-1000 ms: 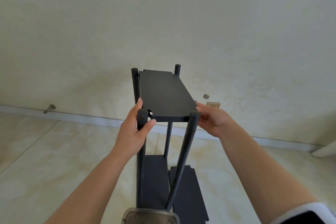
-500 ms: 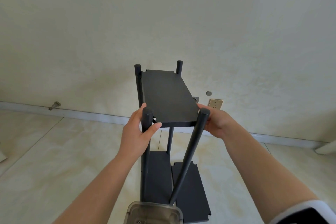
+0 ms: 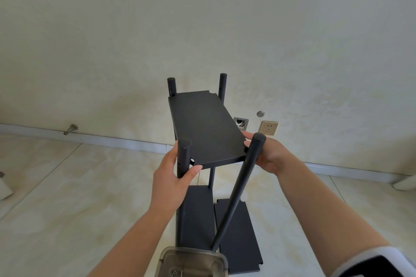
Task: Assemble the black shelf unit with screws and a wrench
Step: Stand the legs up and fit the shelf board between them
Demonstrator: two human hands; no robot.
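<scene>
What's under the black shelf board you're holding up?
Under the top shelf board a lower shelf sits between the posts, and a loose board lies on the floor. A clear container covers their near ends.

wall socket (image 3: 268,128) | door stop (image 3: 71,129) | baseboard (image 3: 117,141) | tiled floor (image 3: 67,198)

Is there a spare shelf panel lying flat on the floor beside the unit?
Yes, a loose black shelf panel lies flat on the floor to the right of the shelf unit.

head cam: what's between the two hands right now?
The black top shelf panel spans between left hand and right hand, with two near posts; head view.
</scene>
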